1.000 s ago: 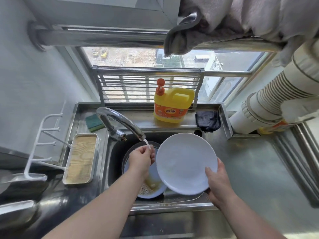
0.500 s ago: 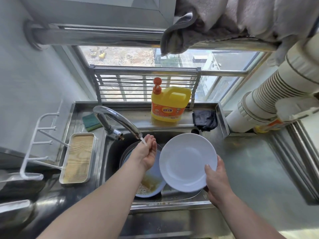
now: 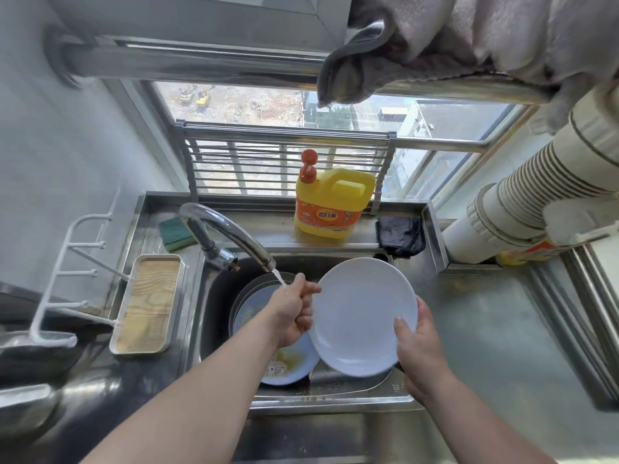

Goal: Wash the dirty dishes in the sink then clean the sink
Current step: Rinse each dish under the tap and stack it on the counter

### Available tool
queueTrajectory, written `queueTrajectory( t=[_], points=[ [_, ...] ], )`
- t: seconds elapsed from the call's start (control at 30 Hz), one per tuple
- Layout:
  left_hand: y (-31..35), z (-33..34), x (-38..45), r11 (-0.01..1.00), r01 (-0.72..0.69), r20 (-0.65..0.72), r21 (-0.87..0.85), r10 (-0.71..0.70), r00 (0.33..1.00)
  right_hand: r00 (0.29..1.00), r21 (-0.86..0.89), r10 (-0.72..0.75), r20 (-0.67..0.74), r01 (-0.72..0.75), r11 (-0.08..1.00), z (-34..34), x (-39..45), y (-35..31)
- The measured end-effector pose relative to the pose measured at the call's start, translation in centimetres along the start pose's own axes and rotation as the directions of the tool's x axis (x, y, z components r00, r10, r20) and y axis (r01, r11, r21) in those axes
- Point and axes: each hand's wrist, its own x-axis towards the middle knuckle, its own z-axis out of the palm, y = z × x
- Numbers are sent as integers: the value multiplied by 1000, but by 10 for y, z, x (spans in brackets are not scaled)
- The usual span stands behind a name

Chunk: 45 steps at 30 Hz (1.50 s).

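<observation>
My right hand grips the lower right rim of a clean white plate, tilted above the steel sink. My left hand is under the thin stream from the tap, fingers relaxed and holding nothing, just left of the plate's rim. Below it in the sink lies a dirty white plate with yellowish food residue, resting on a dark pan or bowl.
A yellow detergent jug with an orange pump stands on the back ledge, a dark cloth to its right and a green sponge to its left. A wood-lined tray and a white rack sit left of the sink.
My left hand has turned and opened under the running water, shifting toward the plate's rim. The plate has barely moved in my right hand.
</observation>
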Motion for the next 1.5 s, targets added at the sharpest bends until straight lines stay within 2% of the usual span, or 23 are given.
queueTrajectory(
  t=[0.13,0.23,0.3,0.43,0.57,0.73,0.83,0.97,1.07,1.17,1.23,1.3,1.37,1.43,1.5],
  points=[
    [-4,-4,-7,972,-80,-66,-220,67,996,1000,-21,-5,12,5,1000,3,5,2],
    [-4,-3,-9,956,-106,-189,-274,54,980,1000,-27,-15,25,16,1000,8,7,0],
    [-2,-3,-8,966,-120,-221,-229,69,973,999,-34,-22,41,23,999,9,9,0],
    [8,1,-10,990,-118,-139,-74,107,984,998,-53,-25,60,28,998,11,11,-4],
    [13,3,-9,992,-103,-147,78,113,983,996,-31,-29,83,32,999,14,12,-9],
    [14,-4,-13,987,-161,-115,-11,159,981,993,35,-11,114,7,999,21,12,-12],
    [9,-11,-19,984,-163,-148,68,172,974,996,79,10,94,-17,997,27,12,-10],
    [8,-23,-28,960,-176,-207,218,222,953,994,90,93,54,-97,991,34,16,-3],
    [10,-34,-35,939,-215,-286,269,292,913,973,97,227,37,-230,968,41,21,2],
    [11,-55,-45,838,-262,-296,479,435,850,913,120,394,103,-405,907,49,24,8],
    [12,-67,-51,815,-226,-285,533,425,859,855,156,485,187,-513,844,57,23,13],
    [13,-74,-57,882,-152,-281,446,298,912,804,195,519,290,-581,790,67,19,17],
    [14,-78,-66,960,-77,-245,269,146,959,769,220,491,408,-605,765,79,16,23],
    [16,-86,-72,979,-102,-241,176,144,960,767,248,448,460,-595,765,92,12,30],
    [17,-91,-75,973,-157,-280,171,200,939,785,320,427,449,-587,744,103,12,34]
  ],
)
